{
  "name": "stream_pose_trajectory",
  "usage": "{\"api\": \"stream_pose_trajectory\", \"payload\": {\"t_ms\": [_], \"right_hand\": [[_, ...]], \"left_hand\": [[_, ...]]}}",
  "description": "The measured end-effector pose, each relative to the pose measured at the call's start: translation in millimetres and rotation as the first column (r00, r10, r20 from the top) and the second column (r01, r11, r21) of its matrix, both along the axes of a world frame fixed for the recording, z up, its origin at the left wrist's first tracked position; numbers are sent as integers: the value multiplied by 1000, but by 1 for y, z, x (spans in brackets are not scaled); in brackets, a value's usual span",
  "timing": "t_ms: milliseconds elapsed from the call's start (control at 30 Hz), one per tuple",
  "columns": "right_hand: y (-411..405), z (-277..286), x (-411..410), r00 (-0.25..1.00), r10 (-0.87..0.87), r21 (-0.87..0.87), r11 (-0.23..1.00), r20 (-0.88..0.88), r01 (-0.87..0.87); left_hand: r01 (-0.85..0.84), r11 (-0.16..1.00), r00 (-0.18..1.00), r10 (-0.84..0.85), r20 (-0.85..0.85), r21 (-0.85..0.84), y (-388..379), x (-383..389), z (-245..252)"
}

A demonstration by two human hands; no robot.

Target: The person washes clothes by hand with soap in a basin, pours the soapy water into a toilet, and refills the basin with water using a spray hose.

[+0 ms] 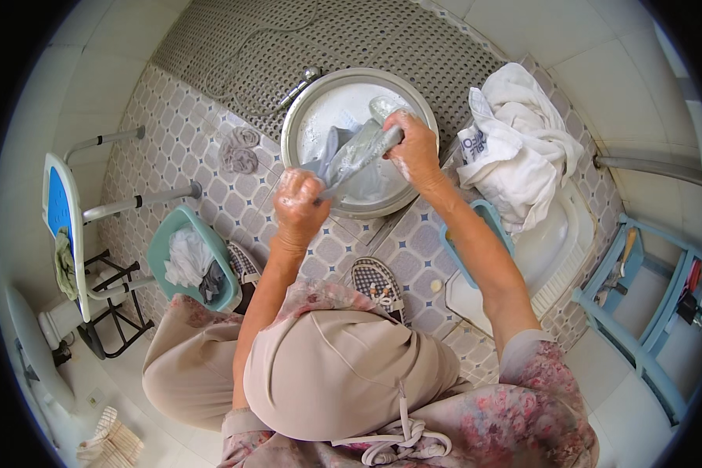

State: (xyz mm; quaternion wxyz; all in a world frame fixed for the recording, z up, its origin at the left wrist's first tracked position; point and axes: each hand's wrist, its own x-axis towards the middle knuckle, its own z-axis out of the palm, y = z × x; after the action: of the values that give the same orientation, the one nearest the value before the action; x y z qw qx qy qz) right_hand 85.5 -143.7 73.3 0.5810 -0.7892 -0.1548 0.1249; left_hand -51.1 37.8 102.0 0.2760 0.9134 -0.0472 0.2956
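A wet grey cloth garment [357, 153] is stretched between both hands above a round metal basin [289, 126] of sudsy water. My left hand [300, 196], with foam on it, grips the lower left end near the basin's rim. On the other side, my right hand [412, 146] is closed round the upper right end, also with suds on the fingers. More of the cloth hangs down towards the water, and a pale, wet end sticks up beside my right hand. What lies under the cloth in the basin is partly hidden.
White cloths [520, 140] are heaped at the right by a squat toilet [561, 257] and a blue basin [449, 248]. A green tub [155, 251] with clothes stands at the left near a shower chair [73, 193]. A rolled grey cloth [240, 151] lies on the tiles, and a shower head [311, 73] behind the basin.
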Motion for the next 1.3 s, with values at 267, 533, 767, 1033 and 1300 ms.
{"api": "stream_pose_trajectory", "payload": {"t_ms": [267,533,767,1033,1300], "right_hand": [[17,-39,-22,919,17,506,838,-394,201],[20,-22,-24,677,436,745,617,-592,254],[39,-10,-33,502,560,732,632,-659,254],[34,-18,-17,527,654,767,642,-543,-6],[30,9,-16,370,610,708,659,-701,253]], "left_hand": [[117,993,987,-117,-113,-4,-36,-7,-20],[-65,977,977,20,-213,-205,-34,-16,-21],[-518,498,848,190,-495,-695,-1,6,-31],[-399,-250,904,-266,-334,-882,13,-3,-29],[-354,-411,934,-195,-298,-840,17,-8,-37]]}}
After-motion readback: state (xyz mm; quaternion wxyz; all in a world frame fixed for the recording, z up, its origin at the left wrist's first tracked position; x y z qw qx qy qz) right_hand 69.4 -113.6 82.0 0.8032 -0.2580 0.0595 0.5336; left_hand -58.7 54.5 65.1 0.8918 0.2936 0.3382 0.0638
